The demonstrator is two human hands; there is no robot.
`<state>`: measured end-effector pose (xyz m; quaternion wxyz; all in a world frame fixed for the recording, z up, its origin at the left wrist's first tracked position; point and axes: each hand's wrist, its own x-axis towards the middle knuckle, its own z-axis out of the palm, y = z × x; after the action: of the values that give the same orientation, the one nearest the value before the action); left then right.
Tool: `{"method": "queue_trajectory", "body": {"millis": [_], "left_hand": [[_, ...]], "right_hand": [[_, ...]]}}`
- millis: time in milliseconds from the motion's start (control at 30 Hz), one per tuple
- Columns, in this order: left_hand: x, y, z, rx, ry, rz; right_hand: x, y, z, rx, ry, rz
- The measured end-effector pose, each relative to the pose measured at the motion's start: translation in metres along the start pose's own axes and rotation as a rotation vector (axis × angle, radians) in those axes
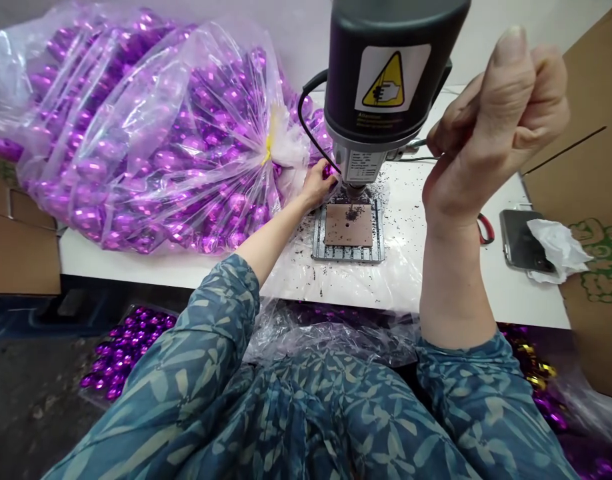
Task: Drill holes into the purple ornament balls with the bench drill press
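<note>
A small drill press (356, 160) with a black motor housing stands in front of me, its chuck over a brown board (353, 235) on a grey slotted base (318, 250). My right hand (501, 127) is raised at the right of the press, fingers closed around its feed lever (415, 144). My left hand (320, 185) reaches to the left side of the chuck, its fingers curled on a shiny purple ball (329, 171); part of the grip is hidden. More purple balls lie just behind that hand.
A big clear bag (151, 147) of purple balls, tied with yellow, fills the left of the white table (406, 267). Dark shavings litter the press area. At right are red-handled pliers (485, 229), a phone (521, 240), crumpled tissue (561, 248) and cardboard (586, 167). Purple balls (131, 347) sit below.
</note>
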<state>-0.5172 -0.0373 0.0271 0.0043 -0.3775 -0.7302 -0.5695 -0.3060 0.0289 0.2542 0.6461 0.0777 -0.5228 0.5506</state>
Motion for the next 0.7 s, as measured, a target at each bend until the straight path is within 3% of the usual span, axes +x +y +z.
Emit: {"method": "queue_trajectory", "body": {"millis": [133, 267, 400, 533, 700], "left_hand": [[-0.018, 0.017, -0.024, -0.001, -0.022, -0.121], [-0.043, 0.041, -0.058, -0.247, 0.050, -0.173], [-0.084, 0.069, -0.083, -0.414, -0.009, -0.224], [-0.120, 0.088, -0.082, -0.398, -0.138, -0.252], [-0.134, 0.081, -0.059, -0.395, -0.245, -0.268]], "right_hand": [[0.000, 0.001, -0.002, 0.010, -0.016, -0.012], [0.000, 0.004, -0.003, 0.014, -0.023, -0.016], [0.001, 0.005, -0.002, 0.023, -0.020, -0.018], [0.001, 0.006, 0.000, 0.033, 0.015, -0.021], [0.001, 0.008, 0.001, 0.018, 0.033, -0.029]]}}
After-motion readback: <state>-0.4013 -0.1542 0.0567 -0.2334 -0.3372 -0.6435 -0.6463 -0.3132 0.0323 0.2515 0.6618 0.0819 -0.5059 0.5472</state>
